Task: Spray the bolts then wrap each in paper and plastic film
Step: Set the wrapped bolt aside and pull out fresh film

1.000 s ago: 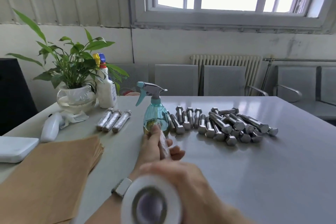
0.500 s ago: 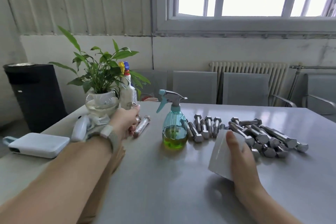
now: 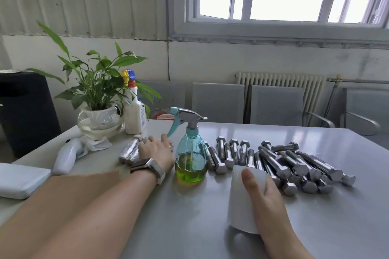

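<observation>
Several bare steel bolts (image 3: 273,162) lie in a row and a heap on the grey table (image 3: 189,227), right of a teal spray bottle (image 3: 190,153) holding green liquid. Film-wrapped bolts (image 3: 129,151) lie left of the bottle. My left hand (image 3: 156,150) rests flat on top of them, fingers straight, a watch on the wrist. My right hand (image 3: 261,193) grips a white roll of plastic film (image 3: 242,200) standing on the table in front of the bolts. A stack of brown paper (image 3: 88,176) shows behind my left forearm, mostly hidden.
A potted plant in a glass bowl (image 3: 99,122) and a white spray bottle (image 3: 133,111) stand at the far left. A white handheld device (image 3: 66,157), crumpled tissue and a white flat box (image 3: 19,181) lie on the left. Grey chairs (image 3: 273,103) line the far edge.
My left hand has carried the wrapped bolt over to the wrapped ones and now lies flat on them. My right hand has lowered the film roll onto the table.
</observation>
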